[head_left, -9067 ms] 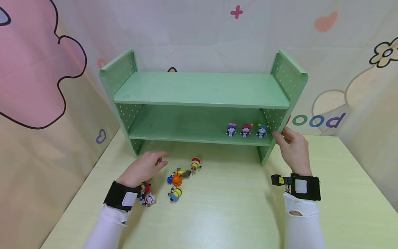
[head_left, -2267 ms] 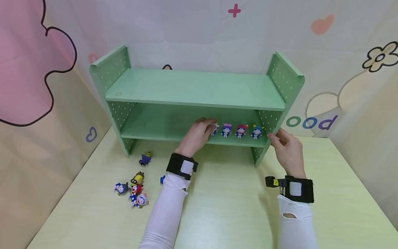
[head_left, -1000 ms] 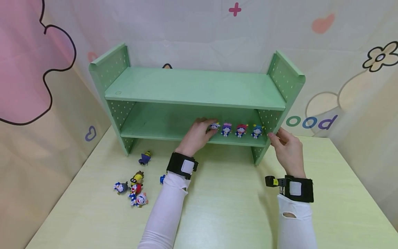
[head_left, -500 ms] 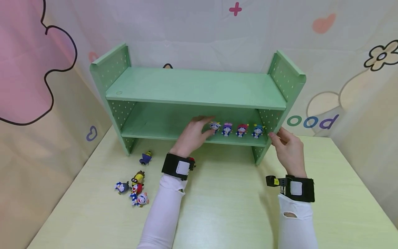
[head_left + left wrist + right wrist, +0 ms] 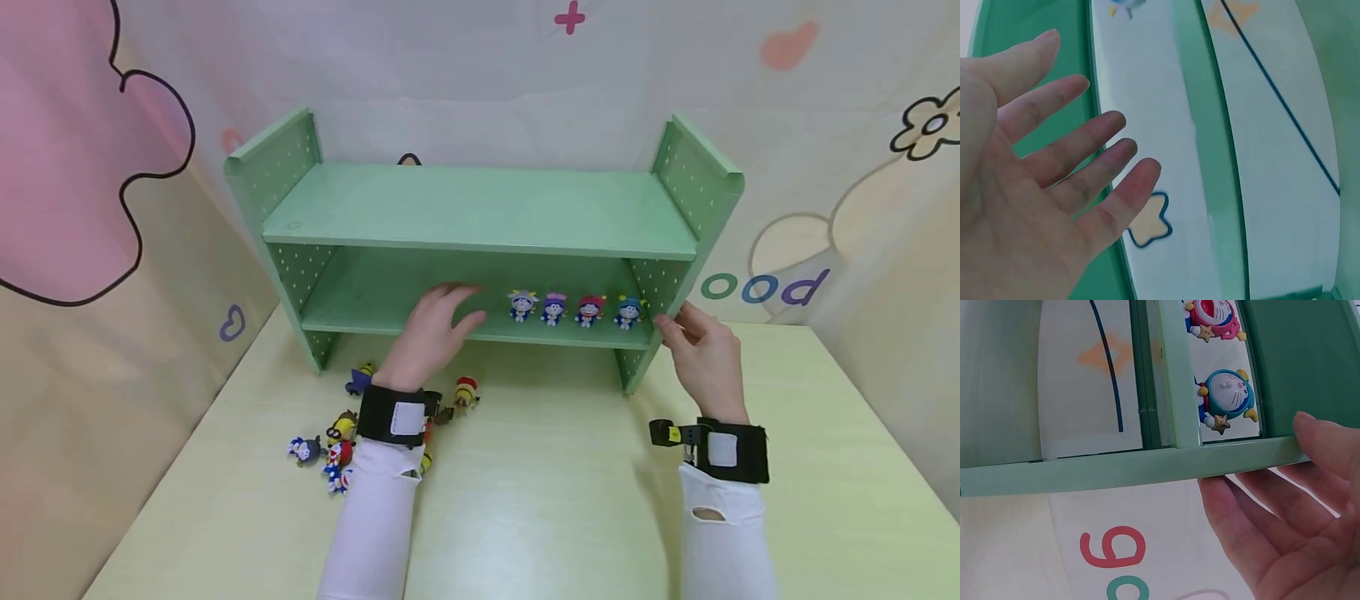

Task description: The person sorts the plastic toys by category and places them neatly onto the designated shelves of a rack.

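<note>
A green two-tier shelf [image 5: 480,208] stands on the table against the wall. On its lower tier, toward the right, small figurines stand in a row: one with a white hat [image 5: 522,305], one purple-hatted [image 5: 554,308], one red-hatted [image 5: 590,310] and one blue-hatted [image 5: 628,312]. My left hand [image 5: 423,342] hovers before the lower tier, left of the white-hatted figurine, fingers spread and holding nothing. In the left wrist view its fingers [image 5: 1072,156] are extended. My right hand [image 5: 707,358] grips the shelf's right side panel [image 5: 1166,467] between thumb and fingers.
Several loose figurines lie on the table at the left, among them a dark grey one [image 5: 306,451], a yellow one [image 5: 342,427] and a purple-caped one [image 5: 360,380]. A red-capped figurine [image 5: 466,392] lies below the shelf. My left forearm [image 5: 372,517] hides part of the pile.
The white-hatted figurine has joined the row on the lower tier. My left hand has let go of it and drawn away to the left. My right hand keeps its grip on the side panel.
</note>
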The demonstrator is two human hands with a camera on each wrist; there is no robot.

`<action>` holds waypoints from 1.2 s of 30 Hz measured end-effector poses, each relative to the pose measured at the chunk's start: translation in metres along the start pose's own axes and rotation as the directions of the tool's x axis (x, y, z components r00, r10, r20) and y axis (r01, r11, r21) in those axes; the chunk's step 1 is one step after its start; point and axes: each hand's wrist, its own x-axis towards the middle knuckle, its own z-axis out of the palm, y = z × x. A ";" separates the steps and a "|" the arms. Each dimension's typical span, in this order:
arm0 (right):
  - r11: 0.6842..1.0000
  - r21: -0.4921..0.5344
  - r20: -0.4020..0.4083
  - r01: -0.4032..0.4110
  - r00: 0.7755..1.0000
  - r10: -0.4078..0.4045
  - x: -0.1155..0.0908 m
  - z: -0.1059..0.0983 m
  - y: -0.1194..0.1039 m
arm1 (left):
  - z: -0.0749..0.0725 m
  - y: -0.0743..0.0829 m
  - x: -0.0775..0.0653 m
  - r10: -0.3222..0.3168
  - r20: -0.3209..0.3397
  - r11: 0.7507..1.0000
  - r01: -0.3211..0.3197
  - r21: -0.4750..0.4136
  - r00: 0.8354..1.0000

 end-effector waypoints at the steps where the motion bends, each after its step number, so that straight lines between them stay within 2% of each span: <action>1: 1.000 -0.001 0.001 0.000 1.000 0.000 0.000 0.000 0.000 | -0.003 -0.002 -0.002 -0.011 -0.005 1.000 0.011 -0.003 1.000; 5: 1.000 0.000 0.002 0.003 1.000 -0.003 0.001 -0.001 0.000 | -0.012 -0.009 -0.009 -0.039 -0.007 0.999 0.039 0.004 0.999; 15: 1.000 -0.006 0.001 -0.004 1.000 0.004 0.000 -0.002 0.001 | -0.034 -0.027 -0.028 -0.095 0.048 0.994 0.092 0.058 0.994; 27: 1.000 -0.011 0.013 -0.005 1.000 0.005 0.000 0.001 0.002 | -0.072 -0.071 -0.074 -0.175 0.049 0.976 0.167 0.138 0.983; 36: 1.000 -0.012 0.007 -0.006 1.000 0.006 0.001 0.000 0.002 | -0.092 -0.089 -0.102 -0.229 0.078 0.969 0.218 0.119 0.970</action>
